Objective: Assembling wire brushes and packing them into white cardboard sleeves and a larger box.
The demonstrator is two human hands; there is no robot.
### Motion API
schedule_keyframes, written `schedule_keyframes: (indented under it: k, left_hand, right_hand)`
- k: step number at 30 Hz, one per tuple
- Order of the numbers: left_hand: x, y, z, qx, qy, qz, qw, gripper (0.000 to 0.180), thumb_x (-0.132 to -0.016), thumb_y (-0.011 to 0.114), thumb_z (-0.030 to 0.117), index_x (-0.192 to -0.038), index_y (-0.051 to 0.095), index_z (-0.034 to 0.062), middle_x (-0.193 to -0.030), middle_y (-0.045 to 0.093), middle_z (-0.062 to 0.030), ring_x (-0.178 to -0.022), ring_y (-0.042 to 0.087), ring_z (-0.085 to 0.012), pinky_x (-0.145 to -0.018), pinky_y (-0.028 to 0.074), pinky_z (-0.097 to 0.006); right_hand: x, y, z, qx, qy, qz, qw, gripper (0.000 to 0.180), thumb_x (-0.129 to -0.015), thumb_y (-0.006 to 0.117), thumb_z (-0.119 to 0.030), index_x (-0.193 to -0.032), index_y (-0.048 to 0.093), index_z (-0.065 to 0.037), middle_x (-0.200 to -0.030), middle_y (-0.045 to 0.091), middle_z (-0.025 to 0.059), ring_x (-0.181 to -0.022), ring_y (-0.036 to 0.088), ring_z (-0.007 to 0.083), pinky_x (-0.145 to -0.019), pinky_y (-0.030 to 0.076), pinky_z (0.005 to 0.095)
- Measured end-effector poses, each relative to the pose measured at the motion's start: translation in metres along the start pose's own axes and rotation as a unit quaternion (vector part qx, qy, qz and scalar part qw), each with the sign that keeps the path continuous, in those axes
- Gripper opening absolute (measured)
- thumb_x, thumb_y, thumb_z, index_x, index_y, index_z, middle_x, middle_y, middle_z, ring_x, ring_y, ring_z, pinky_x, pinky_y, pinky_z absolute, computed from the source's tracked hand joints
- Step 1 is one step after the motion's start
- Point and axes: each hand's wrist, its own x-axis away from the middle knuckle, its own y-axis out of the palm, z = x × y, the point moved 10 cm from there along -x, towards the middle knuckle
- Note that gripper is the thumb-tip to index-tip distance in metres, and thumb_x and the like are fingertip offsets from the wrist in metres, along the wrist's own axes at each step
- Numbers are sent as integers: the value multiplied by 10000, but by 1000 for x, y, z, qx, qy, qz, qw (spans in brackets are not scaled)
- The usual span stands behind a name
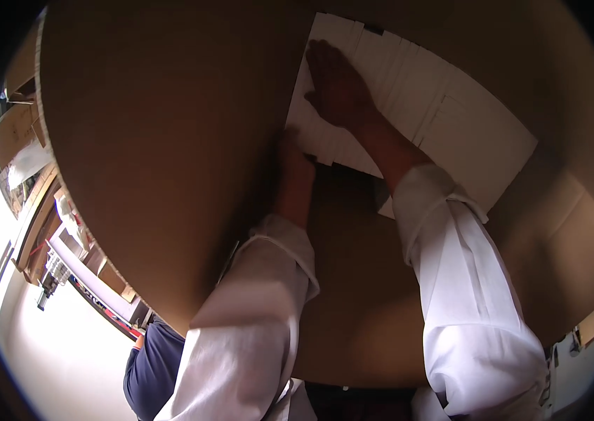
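Note:
Both my arms, in rolled white sleeves, reach down into a large brown cardboard box point(149, 140). A row of flat white cartons point(444, 126), packed tightly side by side, lies deep inside it. My right hand point(341, 88) rests on top of the row near its left end, fingers stretched out and palm down. At the row's near left corner is my left hand point(293, 158), beside the cartons and against the dark box wall. Shadow hides most of its fingers, so their hold cannot be made out. A larger white panel point(479, 140) forms the right part of the row.
The box's cut edge point(72, 182) curves along the left. Beyond it are a brown carton point(16, 130), cluttered shelving, and a person's dark blue sleeve point(153, 368). A box flap or wall point(578, 224) rises at the right.

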Motion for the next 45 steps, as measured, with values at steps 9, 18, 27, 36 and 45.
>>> schedule_keyframes:
  k: [9,18,27,36,45]
  left_hand:
    - [8,1,16,-12,29,-17,999,398,-1008,539,286,-1360,527,101,-1345,516,-115,-1246,495,-268,-1068,408,-508]
    - [39,8,-42,41,-129,37,990,565,-979,510,486,-1435,455,159,-1381,496,-80,-1194,501,-245,-1022,390,-454]
    - [34,56,-31,129,-53,-87,986,704,-974,488,491,-1529,343,84,-1516,396,-133,-1381,410,-297,-1145,307,-491]
    - [37,30,-39,91,-88,-26,992,660,-921,549,436,-1474,400,107,-1454,452,-135,-1327,449,-333,-1106,362,-530]
    - [19,14,-11,78,-28,6,997,659,-922,539,393,-1490,387,93,-1441,460,-115,-1327,448,-280,-1105,327,-491]
  right_hand:
    - [-9,-9,-15,66,-12,2,998,794,-892,707,-280,-1513,343,55,-1592,337,205,-1484,312,355,-1247,243,437]
    - [58,-34,25,46,81,-36,995,706,-910,687,-223,-1484,384,55,-1569,361,216,-1471,332,361,-1242,246,442]
    - [98,-32,51,15,81,-50,995,740,-946,646,-262,-1525,325,67,-1620,282,218,-1519,248,350,-1273,188,428]
    - [97,-29,52,47,92,-89,991,720,-952,626,-232,-1537,316,52,-1631,268,203,-1524,240,336,-1273,190,418]
    - [99,-26,48,86,88,-80,989,770,-912,678,-233,-1535,322,49,-1634,259,211,-1522,246,346,-1263,220,419]
